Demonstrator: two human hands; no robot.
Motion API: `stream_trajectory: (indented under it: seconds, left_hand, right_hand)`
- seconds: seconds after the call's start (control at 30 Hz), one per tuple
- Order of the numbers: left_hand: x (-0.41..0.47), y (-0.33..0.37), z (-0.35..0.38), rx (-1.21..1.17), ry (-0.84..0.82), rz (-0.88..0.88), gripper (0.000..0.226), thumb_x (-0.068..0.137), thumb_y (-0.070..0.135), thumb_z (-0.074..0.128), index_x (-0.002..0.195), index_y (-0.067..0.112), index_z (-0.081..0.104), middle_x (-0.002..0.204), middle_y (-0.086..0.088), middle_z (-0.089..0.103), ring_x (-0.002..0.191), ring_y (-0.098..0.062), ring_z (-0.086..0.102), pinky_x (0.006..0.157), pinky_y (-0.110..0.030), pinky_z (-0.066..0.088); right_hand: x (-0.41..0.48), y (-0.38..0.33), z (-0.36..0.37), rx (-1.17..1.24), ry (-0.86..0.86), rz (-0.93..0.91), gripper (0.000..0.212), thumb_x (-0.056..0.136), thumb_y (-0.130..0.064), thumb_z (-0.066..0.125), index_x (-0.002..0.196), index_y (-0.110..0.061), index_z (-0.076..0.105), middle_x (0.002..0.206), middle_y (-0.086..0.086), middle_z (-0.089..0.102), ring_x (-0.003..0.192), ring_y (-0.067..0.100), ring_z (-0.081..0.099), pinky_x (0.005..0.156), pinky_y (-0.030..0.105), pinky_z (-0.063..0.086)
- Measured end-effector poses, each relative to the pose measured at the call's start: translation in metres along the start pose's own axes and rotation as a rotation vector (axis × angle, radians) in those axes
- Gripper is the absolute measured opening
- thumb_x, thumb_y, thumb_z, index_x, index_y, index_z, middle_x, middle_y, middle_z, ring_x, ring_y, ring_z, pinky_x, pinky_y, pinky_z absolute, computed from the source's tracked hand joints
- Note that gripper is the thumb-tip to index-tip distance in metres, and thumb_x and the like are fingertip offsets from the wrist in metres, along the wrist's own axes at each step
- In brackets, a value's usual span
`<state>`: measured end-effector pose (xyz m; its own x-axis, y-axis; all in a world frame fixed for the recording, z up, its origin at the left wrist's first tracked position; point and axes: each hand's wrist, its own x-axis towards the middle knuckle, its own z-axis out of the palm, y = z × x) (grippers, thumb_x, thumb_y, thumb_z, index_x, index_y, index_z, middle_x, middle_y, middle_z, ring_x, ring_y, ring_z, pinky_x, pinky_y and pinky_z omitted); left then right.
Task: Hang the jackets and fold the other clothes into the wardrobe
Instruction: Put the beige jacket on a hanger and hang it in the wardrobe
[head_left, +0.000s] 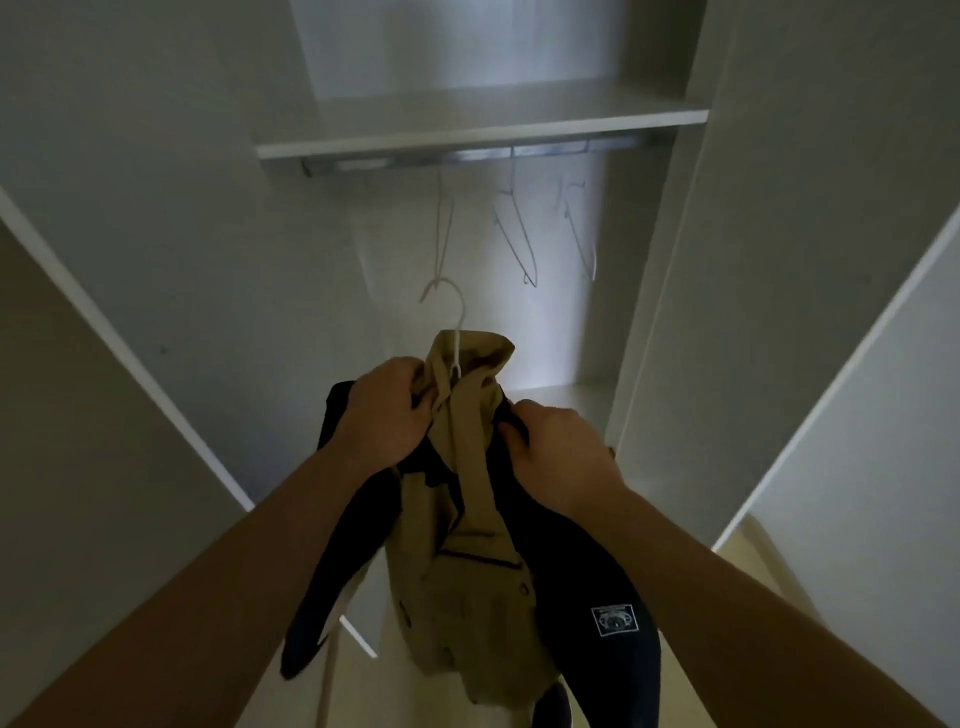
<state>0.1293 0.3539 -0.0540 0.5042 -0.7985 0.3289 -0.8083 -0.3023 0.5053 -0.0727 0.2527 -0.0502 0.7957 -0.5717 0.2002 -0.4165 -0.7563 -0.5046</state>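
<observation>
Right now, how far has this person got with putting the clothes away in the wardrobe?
Done: the jacket is on a white hanger, hook poking above the collar. In hand: the left hand and right hand both grip the jacket before the open wardrobe. Left: the hook is not yet on the rail, which carries only three bare hangers; no other clothes are in view.

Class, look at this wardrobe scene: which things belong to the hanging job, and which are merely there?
In the job: tan-and-navy jacket, gripped by left hand and right hand; thin white hanger inside its collar; metal rail.
Merely there: three empty white hangers on the rail; white shelf above; open white wardrobe door.
</observation>
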Motion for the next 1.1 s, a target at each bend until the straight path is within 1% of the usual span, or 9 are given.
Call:
stream_trajectory:
  seconds: [0.07,0.2,0.3,0.4,0.53,0.67,0.8,0.93,1.1]
  left_hand:
    - [0.038,-0.01,0.001,-0.186,-0.049,-0.112,0.029,0.089,0.025,0.041,0.107,0.016,0.062,0.102,-0.002,0.064,0.092,-0.017,0.06,0.086,-0.036,0.048]
    - [0.104,-0.019,0.003,-0.515,-0.176,-0.167,0.027,0.093,0.034,0.044,0.094,0.019,0.066,0.091,-0.002,0.067,0.086,-0.007,0.064,0.084,-0.027,0.05]
    - [0.14,-0.034,0.011,-0.373,-0.148,-0.141,0.05,0.088,0.066,0.05,0.105,0.022,0.064,0.098,0.005,0.067,0.092,-0.001,0.064,0.083,-0.021,0.051]
    - [0.181,-0.062,0.027,-0.062,-0.013,-0.268,0.042,0.093,0.058,0.056,0.091,0.015,0.053,0.091,-0.005,0.06,0.079,-0.015,0.06,0.065,-0.024,0.044]
    - [0.238,-0.1,0.049,0.008,0.093,-0.374,0.035,0.105,0.04,0.043,0.081,0.015,0.044,0.091,-0.013,0.052,0.076,-0.019,0.051,0.067,-0.021,0.035]
    - [0.291,-0.143,0.067,0.068,0.103,-0.305,0.043,0.107,0.037,0.037,0.068,0.018,0.036,0.074,0.004,0.04,0.065,-0.009,0.041,0.066,-0.018,0.028]
    - [0.332,-0.19,0.078,0.085,0.062,-0.23,0.042,0.106,0.041,0.033,0.067,0.024,0.031,0.068,0.01,0.037,0.058,-0.001,0.036,0.062,-0.018,0.03]
    - [0.359,-0.227,0.088,0.01,0.069,-0.194,0.041,0.102,0.048,0.033,0.066,0.028,0.032,0.063,0.01,0.04,0.054,-0.002,0.039,0.06,-0.005,0.036]
    - [0.388,-0.248,0.092,0.025,0.071,-0.203,0.041,0.104,0.046,0.038,0.066,0.031,0.031,0.059,0.012,0.038,0.051,-0.001,0.038,0.054,-0.008,0.036]
  right_hand:
    - [0.046,0.008,0.01,0.05,-0.023,0.017,0.027,0.104,-0.036,0.038,0.095,-0.021,0.057,0.079,-0.008,0.058,0.066,0.007,0.053,0.06,0.018,0.037]
    - [0.129,0.019,0.023,0.127,-0.085,0.02,0.026,0.105,-0.033,0.039,0.104,-0.017,0.059,0.091,-0.002,0.064,0.072,0.01,0.054,0.078,0.025,0.048]
    - [0.18,0.02,0.031,0.199,-0.111,-0.001,0.021,0.104,-0.029,0.04,0.103,-0.017,0.057,0.094,-0.001,0.064,0.081,0.015,0.061,0.085,0.036,0.054]
    - [0.224,0.02,0.047,0.203,-0.166,-0.026,0.023,0.104,-0.028,0.041,0.106,-0.016,0.06,0.098,0.002,0.066,0.09,0.021,0.064,0.088,0.042,0.053]
    - [0.286,0.028,0.074,0.219,-0.218,0.011,0.023,0.103,-0.026,0.047,0.1,-0.01,0.063,0.101,0.008,0.067,0.095,0.023,0.063,0.092,0.039,0.05]
    - [0.36,0.041,0.09,0.248,-0.384,0.035,0.021,0.095,-0.025,0.059,0.075,-0.018,0.058,0.073,-0.003,0.062,0.071,0.015,0.061,0.065,0.017,0.044]
    - [0.434,0.059,0.096,0.525,-0.521,0.427,0.035,0.095,-0.025,0.051,0.07,-0.008,0.068,0.063,0.01,0.067,0.052,0.02,0.063,0.061,0.034,0.056]
    - [0.491,0.071,0.114,0.353,-0.151,0.419,0.039,0.099,-0.037,0.048,0.096,0.0,0.062,0.086,0.017,0.07,0.073,0.028,0.069,0.076,0.042,0.06]
    - [0.539,0.069,0.143,0.545,-0.263,0.593,0.084,0.089,-0.064,0.06,0.146,-0.012,0.025,0.117,0.01,0.059,0.099,0.025,0.064,0.081,0.038,0.057]
